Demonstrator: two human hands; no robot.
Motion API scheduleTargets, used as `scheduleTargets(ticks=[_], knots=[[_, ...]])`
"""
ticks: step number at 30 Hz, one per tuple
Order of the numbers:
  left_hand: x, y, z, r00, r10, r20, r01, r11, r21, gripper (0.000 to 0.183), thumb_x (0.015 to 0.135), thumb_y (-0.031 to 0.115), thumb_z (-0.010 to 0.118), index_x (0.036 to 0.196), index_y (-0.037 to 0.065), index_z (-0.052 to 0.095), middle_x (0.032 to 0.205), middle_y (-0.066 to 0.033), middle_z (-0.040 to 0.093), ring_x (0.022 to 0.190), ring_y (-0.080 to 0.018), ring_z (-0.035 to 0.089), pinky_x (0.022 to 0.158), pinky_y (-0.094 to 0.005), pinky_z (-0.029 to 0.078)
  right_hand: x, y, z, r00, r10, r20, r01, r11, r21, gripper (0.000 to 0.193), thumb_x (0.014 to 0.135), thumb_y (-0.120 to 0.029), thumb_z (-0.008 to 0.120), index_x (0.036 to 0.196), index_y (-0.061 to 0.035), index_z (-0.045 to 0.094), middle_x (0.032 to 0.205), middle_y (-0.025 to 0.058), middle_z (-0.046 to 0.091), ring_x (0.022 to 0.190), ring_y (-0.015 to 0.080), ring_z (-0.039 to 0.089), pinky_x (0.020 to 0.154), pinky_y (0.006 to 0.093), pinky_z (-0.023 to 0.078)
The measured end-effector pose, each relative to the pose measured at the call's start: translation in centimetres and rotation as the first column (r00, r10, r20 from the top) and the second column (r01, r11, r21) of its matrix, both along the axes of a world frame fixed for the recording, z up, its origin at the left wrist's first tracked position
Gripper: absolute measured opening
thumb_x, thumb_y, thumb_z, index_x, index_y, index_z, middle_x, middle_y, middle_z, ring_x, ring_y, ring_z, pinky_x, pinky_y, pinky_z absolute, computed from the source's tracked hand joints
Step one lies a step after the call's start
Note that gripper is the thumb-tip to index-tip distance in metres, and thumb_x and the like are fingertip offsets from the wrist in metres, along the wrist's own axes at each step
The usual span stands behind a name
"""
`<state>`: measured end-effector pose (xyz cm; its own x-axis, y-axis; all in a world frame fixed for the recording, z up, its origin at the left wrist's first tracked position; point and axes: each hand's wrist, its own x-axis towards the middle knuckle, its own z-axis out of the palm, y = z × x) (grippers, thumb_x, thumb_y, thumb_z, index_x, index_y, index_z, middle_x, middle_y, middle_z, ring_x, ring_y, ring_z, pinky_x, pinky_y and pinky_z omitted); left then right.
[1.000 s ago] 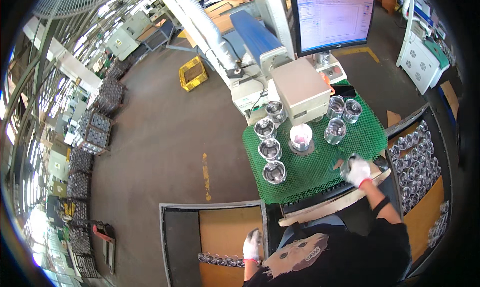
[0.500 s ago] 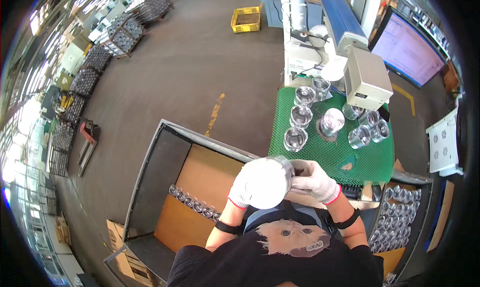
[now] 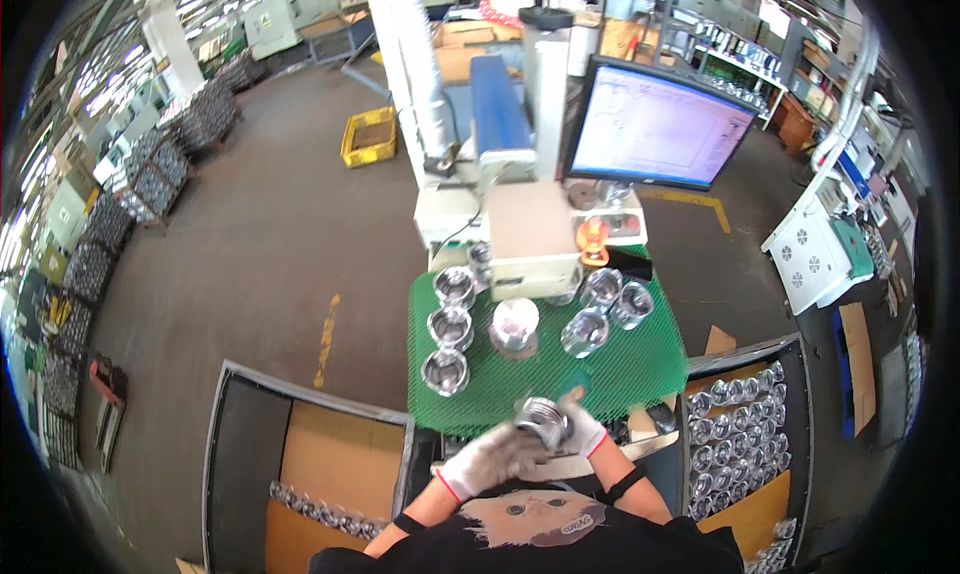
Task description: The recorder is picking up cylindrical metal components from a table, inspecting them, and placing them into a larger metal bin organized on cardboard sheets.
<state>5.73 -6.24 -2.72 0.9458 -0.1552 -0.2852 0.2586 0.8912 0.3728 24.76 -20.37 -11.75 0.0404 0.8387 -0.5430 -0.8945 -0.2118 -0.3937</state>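
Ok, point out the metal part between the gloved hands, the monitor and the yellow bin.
Metal part (image 3: 546, 422): head view, its visible middle.
Monitor (image 3: 664, 124): head view, middle of its screen.
Yellow bin (image 3: 371, 156): head view, its near wall.

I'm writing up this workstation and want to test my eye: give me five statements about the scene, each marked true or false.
1. A metal cylinder is between the left hand and the right hand. True.
2. Both hands are bare. False: both wear pale gloves.
3. The mat is blue. False: the mat is green.
4. A yellow crate stands on the floor. True.
5. The left bin shows more cylinders than the right bin. False: the right bin shows more.
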Motion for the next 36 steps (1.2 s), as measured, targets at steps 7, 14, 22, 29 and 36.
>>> scheduleTargets(ticks=[7, 14, 22, 29, 36], knots=[[2.8, -1.9, -1.9, 0.921, 0.232, -0.313, -0.071, 0.891, 0.449, 0.053, 0.1, 0.033, 0.049, 0.14, -0.001, 0.041, 0.13, -0.0163, 0.055, 0.116, -0.0284, 0.057, 0.094, -0.0406, 0.048, 4.9, -11.0, -0.5, 0.894, -0.416, -0.168, 0.41, 0.909, -0.07, 0.062, 0.082, -0.053, 0.063, 0.125, -0.0097, 0.054, 0.126, 0.0179, 0.056, 0.117, 0.0371, 0.052, 0.1, 0.058, 0.044], [1.8, -3.7, -3.9, 0.826, 0.39, -0.407, -0.22, 0.888, 0.404, 0.049, 0.099, 0.031, 0.05, 0.135, -0.002, 0.046, 0.127, -0.0179, 0.057, 0.116, -0.031, 0.057, 0.094, -0.0435, 0.048, 13.6, -14.9, -2.9, 0.461, -0.814, -0.354, 0.802, 0.553, -0.228, 0.068, 0.073, -0.065, 0.067, 0.118, -0.0162, 0.058, 0.108, 0.0102, 0.061, 0.096, 0.0317, 0.058, 0.076, 0.0439, 0.054], [1.0, -2.9, -3.7, 0.89, 0.313, -0.331, -0.06, 0.801, 0.596, 0.056, 0.099, 0.041, 0.05, 0.137, 0.0, 0.047, 0.126, -0.0134, 0.058, 0.115, -0.0214, 0.057, 0.091, -0.033, 0.047, 12.0, -12.2, -3.6, 0.367, -0.889, -0.273, 0.912, 0.402, -0.079, 0.064, 0.074, -0.053, 0.073, 0.12, -0.0106, 0.058, 0.111, 0.0139, 0.061, 0.1, 0.0322, 0.059, 0.081, 0.0421, 0.054], [-5.2, 0.1, -3.9, 0.906, 0.287, -0.311, -0.024, 0.768, 0.64, 0.057, 0.098, 0.042, 0.052, 0.14, 0.005, 0.046, 0.127, -0.0117, 0.058, 0.114, -0.0202, 0.056, 0.091, -0.0312, 0.046, 4.1, -10.2, -2.2, 0.392, -0.917, -0.073, 0.873, 0.396, -0.284, 0.064, 0.075, -0.06, 0.069, 0.12, -0.0158, 0.057, 0.113, 0.0109, 0.06, 0.097, 0.0312, 0.06, 0.079, 0.0483, 0.055], [-11.4, 1.3, -8.6, 0.865, 0.302, -0.401, -0.077, 0.869, 0.488, 0.071, 0.098, 0.055, 0.043, 0.15, 0.008, 0.031, 0.139, -0.0165, 0.05, 0.125, -0.0305, 0.05, 0.102, -0.0439, 0.041, -9.4, -1.0, -0.7, 0.896, -0.444, -0.033, 0.416, 0.861, -0.293, 0.046, 0.086, -0.047, 0.062, 0.12, -0.0169, 0.055, 0.118, 0.0083, 0.06, 0.11, 0.0291, 0.057, 0.094, 0.0523, 0.047]])
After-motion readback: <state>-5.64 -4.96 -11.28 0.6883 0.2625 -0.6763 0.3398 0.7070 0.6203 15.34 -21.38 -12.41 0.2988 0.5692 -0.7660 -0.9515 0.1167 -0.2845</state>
